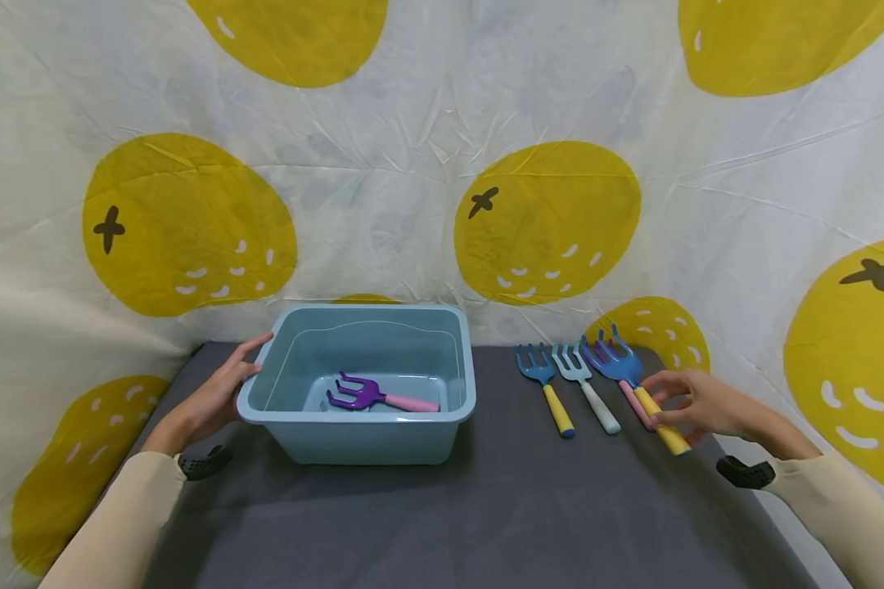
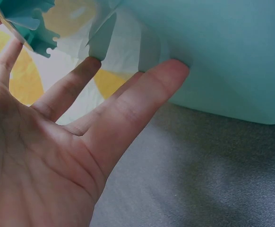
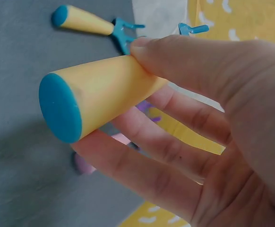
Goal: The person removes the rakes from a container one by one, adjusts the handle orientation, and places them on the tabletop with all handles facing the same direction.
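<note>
Pinching the rightmost blue fork (image 1: 644, 397), the right hand (image 1: 700, 401) in the head view holds it over a pink-handled fork (image 1: 633, 402); the left hand (image 1: 217, 393) touches the tub (image 1: 361, 442). The left wrist view shows fingers (image 2: 133, 106) spread against the tub. In the right wrist view, thumb and fingers clasp the yellow handle (image 3: 102, 87).

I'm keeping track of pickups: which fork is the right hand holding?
The rightmost yellow-handled fork: the right hand grips it, while its lookalike lies on the table left of the pale fork.
</note>
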A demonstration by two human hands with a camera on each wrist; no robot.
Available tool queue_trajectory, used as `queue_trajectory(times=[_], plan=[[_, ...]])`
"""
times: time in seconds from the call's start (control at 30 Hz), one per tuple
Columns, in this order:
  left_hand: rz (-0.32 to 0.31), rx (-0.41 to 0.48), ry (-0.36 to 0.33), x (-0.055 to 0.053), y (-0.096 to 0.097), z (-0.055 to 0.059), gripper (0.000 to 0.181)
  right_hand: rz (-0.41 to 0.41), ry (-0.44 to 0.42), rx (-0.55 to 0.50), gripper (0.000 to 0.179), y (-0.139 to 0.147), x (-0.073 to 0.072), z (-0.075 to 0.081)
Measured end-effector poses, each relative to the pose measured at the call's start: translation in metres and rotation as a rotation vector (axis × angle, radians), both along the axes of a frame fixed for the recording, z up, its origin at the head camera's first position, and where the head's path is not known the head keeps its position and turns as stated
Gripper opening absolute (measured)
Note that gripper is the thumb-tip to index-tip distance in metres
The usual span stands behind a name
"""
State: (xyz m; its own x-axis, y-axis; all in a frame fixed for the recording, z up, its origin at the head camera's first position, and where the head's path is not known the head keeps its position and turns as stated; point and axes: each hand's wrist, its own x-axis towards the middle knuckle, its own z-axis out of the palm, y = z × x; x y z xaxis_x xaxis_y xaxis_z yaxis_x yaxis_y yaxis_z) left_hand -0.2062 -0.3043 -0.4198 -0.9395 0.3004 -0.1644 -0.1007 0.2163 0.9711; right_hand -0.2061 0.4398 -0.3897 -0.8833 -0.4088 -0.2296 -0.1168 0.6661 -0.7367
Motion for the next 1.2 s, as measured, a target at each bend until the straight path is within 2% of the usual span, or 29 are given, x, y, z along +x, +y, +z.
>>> queue_trajectory(times=[0.3, 0.6, 0.9, 1.2], plan=[[-0.003, -0.014, -0.004, 0.002, 0.001, 0.0, 0.063, -0.052, -0.121, -0.085, 0.063, 0.027, 0.028, -0.035], [0.003, -0.021, 0.003, 0.003, 0.0, 0.001, 0.062, -0.061, -0.169, -0.107, 0.059, 0.046, 0.055, -0.062], [-0.003, -0.026, 0.004, 0.002, 0.001, 0.0, 0.063, -0.113, -0.256, -0.104, 0.057, 0.056, 0.073, -0.077], [-0.008, -0.008, 0.001, 0.001, 0.001, 0.001, 0.063, -0.159, -0.323, -0.081, 0.054, 0.063, 0.083, -0.087]])
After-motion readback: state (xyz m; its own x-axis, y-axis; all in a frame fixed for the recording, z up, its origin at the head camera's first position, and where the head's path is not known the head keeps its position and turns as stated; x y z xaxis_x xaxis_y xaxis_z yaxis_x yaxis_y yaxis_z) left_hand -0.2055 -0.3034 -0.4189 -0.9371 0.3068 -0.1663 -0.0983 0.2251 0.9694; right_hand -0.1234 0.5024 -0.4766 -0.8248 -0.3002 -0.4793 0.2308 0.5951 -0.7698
